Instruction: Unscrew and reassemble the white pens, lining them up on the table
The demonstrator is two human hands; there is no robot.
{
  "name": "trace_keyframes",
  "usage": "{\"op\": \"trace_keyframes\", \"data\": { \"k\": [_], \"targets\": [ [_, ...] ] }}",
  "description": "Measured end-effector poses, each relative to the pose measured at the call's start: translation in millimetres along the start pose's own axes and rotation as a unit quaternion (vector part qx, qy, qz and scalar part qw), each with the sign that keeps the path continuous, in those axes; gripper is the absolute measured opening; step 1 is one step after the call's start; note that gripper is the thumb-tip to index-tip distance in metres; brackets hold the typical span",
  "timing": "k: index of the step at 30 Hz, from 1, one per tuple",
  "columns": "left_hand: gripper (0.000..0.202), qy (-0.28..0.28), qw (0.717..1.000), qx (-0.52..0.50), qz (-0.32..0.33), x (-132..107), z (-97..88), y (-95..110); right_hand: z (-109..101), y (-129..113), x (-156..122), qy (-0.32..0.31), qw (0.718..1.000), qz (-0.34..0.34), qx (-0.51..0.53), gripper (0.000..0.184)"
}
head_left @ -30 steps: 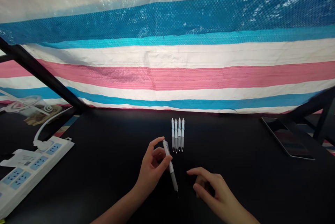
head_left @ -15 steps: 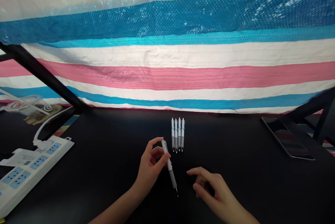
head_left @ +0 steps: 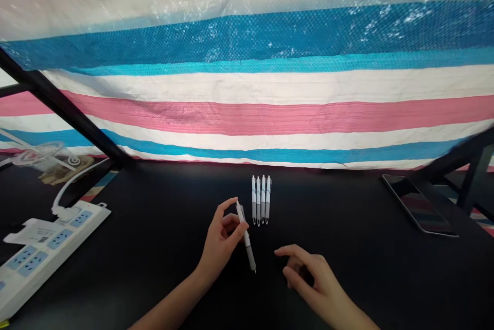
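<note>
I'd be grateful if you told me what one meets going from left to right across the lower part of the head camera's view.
Power strip, left hand holding a pen, four pens lying side by side, right hand, phone.

1 white click pen point(head_left: 247, 241), grey at the grip, slants in the left hand point(head_left: 218, 242), button end farther away, tip exposed at the near end.
</note>
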State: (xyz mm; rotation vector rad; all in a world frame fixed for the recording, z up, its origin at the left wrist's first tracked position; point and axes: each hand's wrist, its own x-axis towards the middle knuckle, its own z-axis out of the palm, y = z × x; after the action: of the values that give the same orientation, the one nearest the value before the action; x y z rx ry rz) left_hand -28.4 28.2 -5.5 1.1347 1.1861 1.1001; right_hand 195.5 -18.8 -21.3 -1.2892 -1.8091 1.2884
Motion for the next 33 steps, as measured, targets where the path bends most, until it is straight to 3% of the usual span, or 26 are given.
{"op": "trace_keyframes", "data": {
  "k": [4, 8, 10, 13, 19, 23, 28, 33],
  "targets": [
    [0.056, 0.001, 0.997, 0.076, 0.016, 15, -5.5, 9, 1, 3, 2, 0.018, 0.999, -0.014, 0.022, 0.022],
    [0.059, 0.003, 0.992, 0.111, 0.067, 56, -11.8, 12, 2, 2, 2, 0.03, 0.998, -0.021, 0.042, 0.023],
    [0.064, 0.011, 0.991, 0.119, 0.059, 78, -14.9, 8, 2, 3, 3, 0.034, 0.998, -0.025, 0.043, 0.024],
    [0.049, 0.0, 0.991, 0.12, 0.06, 96, -20.4, -2, 0, 8, 5, 0.064, 0.997, -0.038, 0.03, 0.025],
    [0.037, 0.003, 0.982, 0.132, 0.137, 88, -29.8, -18, -13, 23, 19, 0.202, 0.977, -0.061, 0.033, 0.022],
    [0.033, 0.016, 0.977, 0.138, 0.162, 87, -30.2, -22, -18, 30, 28, 0.257, 0.964, -0.055, 0.04, 0.02],
    [0.03, 0.045, 0.977, 0.127, 0.168, 91, -29.0, -23, -22, 35, 42, 0.298, 0.953, -0.028, 0.041, 0.019],
    [0.029, 0.071, 0.975, 0.126, 0.17, 92, -27.5, -24, -28, 36, 80, 0.303, 0.952, 0.027, 0.032, 0.02]
  ]
}}
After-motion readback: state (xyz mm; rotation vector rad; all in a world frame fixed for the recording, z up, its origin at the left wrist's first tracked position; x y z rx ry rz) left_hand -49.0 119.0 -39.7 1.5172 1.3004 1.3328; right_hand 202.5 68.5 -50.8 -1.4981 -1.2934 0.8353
